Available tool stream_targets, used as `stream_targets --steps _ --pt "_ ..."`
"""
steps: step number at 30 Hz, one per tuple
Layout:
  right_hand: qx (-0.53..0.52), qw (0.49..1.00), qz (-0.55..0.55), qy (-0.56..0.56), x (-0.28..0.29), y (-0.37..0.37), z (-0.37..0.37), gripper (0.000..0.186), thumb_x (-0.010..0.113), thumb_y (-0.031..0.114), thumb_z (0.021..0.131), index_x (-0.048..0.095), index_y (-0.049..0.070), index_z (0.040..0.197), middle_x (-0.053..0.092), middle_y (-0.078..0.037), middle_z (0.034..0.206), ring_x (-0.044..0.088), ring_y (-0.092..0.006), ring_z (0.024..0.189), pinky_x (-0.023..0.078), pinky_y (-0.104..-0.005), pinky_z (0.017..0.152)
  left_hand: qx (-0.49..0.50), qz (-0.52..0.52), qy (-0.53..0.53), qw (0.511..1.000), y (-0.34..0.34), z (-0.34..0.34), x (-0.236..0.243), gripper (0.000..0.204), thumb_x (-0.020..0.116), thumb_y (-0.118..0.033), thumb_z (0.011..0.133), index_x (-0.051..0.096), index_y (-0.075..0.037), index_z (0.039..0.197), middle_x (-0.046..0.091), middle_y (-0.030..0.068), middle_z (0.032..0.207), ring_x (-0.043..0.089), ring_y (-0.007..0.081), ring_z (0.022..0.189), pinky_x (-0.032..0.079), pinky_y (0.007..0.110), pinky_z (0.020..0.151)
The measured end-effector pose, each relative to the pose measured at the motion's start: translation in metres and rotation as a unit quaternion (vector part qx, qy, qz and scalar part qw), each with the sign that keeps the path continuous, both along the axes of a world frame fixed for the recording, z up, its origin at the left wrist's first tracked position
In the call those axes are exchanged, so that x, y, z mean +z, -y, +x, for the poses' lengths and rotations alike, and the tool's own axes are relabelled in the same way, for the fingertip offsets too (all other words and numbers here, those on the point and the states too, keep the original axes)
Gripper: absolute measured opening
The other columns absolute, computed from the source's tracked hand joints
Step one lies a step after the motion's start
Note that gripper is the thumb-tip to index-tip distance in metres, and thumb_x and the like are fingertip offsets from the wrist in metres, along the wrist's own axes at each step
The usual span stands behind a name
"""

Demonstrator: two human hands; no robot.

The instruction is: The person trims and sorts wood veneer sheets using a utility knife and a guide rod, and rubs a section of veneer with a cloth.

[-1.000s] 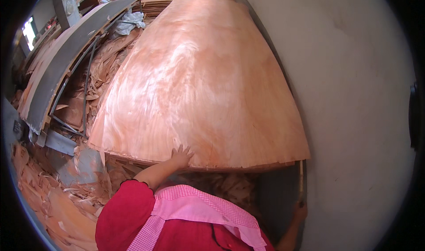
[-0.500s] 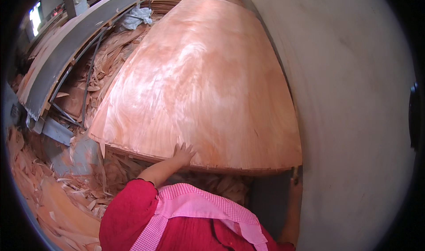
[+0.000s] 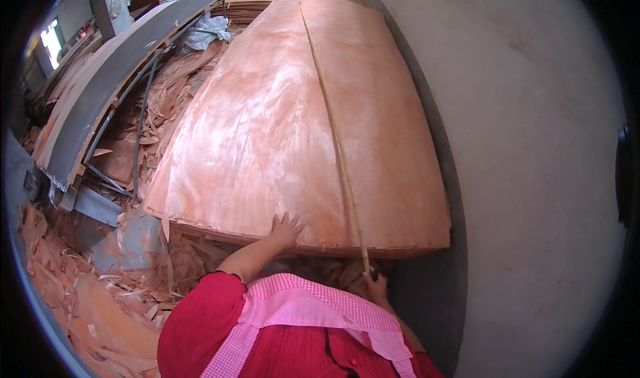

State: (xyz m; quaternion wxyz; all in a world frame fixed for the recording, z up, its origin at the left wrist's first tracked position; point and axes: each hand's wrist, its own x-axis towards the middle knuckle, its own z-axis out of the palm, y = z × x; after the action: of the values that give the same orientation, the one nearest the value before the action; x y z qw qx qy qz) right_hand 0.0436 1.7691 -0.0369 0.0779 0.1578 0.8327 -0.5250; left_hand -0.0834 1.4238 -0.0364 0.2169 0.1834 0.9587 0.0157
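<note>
Head view shows left hand [image 3: 287,231] spread flat on veneer [image 3: 260,145], right hand [image 3: 377,287] gripping a long stick [image 3: 341,155], near end indistinct

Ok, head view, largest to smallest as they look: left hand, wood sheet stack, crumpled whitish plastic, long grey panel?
1. Wood sheet stack
2. Long grey panel
3. Crumpled whitish plastic and left hand: too close to rank; the hand is nearer the camera.

Right hand [image 3: 377,288]: moved from lower right to lower centre.
Long stick [image 3: 337,138]: earlier partly visible at lower right; now over the wood sheet [image 3: 247,158], lower centre to upper centre.
</note>
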Motion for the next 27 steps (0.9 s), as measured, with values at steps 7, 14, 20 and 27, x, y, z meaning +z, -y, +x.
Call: stream_targets --steps 7,14,20,27 --pt "0.073 0.997 0.027 0.026 0.041 0.010 0.015 0.031 0.056 0.024 0.085 0.058 0.002 0.106 0.058 -0.003 0.072 0.049 -0.0080 0.064 0.042 -0.0248 0.056 0.087 0.065 -0.071 0.992 0.016 0.004 0.035 0.061 0.053 -0.037 0.081 0.032 -0.019 0.134 0.022 0.0108 0.143 0.021 0.0338 0.130 0.022 0.061 0.097" --pt "0.064 0.997 -0.032 -0.009 0.049 0.019 0.018 0.028 0.059 0.022 0.084 0.060 0.001 0.103 0.051 0.001 0.061 0.042 -0.0067 0.053 0.036 -0.0241 0.047 0.155 0.273 -0.078 0.946 0.067 -0.005 0.007 0.069 0.061 -0.034 0.077 0.029 -0.013 0.135 0.028 0.0157 0.139 0.030 0.0309 0.126 0.026 0.047 0.100" --pt "-0.003 0.971 -0.220 0.091 0.079 0.041 0.014 0.024 0.058 0.022 0.085 0.059 0.002 0.100 0.046 0.002 0.054 0.043 -0.0083 0.040 0.033 -0.0233 0.037 0.180 0.233 -0.183 0.938 0.100 0.019 -0.009 0.070 0.063 -0.029 0.075 0.029 -0.010 0.134 0.030 0.0162 0.138 0.031 0.0298 0.126 0.028 0.042 0.100" --pt "-0.067 0.958 -0.253 0.114 0.083 0.126 -0.019 0.024 0.054 0.025 0.087 0.048 0.007 0.072 0.045 -0.001 0.049 0.038 -0.0084 0.033 0.027 -0.0220 0.030 0.328 0.096 -0.216 0.915 0.182 0.091 -0.003 0.064 0.062 -0.026 0.076 0.034 -0.006 0.130 0.028 0.0103 0.140 0.024 0.0264 0.130 0.024 0.045 0.103"
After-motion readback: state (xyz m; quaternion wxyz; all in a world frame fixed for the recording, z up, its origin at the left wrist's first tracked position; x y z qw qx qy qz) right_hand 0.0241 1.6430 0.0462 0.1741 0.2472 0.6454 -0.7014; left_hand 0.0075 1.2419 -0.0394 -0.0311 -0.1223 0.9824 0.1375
